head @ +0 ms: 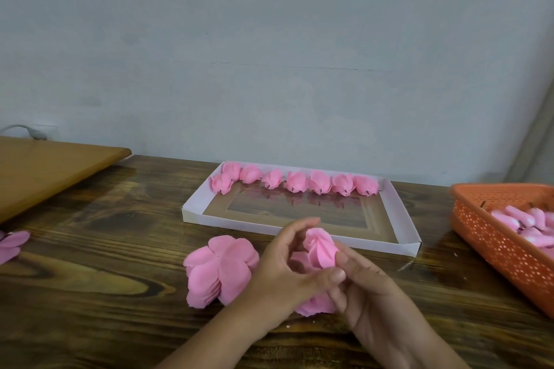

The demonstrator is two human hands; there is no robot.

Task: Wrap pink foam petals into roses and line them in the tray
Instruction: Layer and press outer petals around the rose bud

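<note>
Both hands work together just in front of the tray, above the wooden counter (90, 293). The left hand (287, 275) and the right hand (374, 293) are closed around one half-made rose (319, 247): the fingers pinch its lower part, and the rolled pink top stands out above them. More loose petals of the same flower hang below the hands, close to the counter or touching it; I cannot tell which. So I judge that this rose is in the wrapping step and is not finished yet.

The white tray (299, 229) lies behind the hands. Along its far edge there is a row of finished roses (295, 181); I count about eight, with one at the left end sitting a little in front of the others. The rest of the tray floor is bare, so only the first line is done and much space is left for more lines.

A stack of flat pink foam petals (220, 269) lies on the counter just left of the hands, and it looks thick, so many roses are still to be made. A few more petals (12, 244) lie at the left edge of the view. At the right, an orange basket (503, 246) holds pale pink pieces; what they are is not clear to me.
</note>
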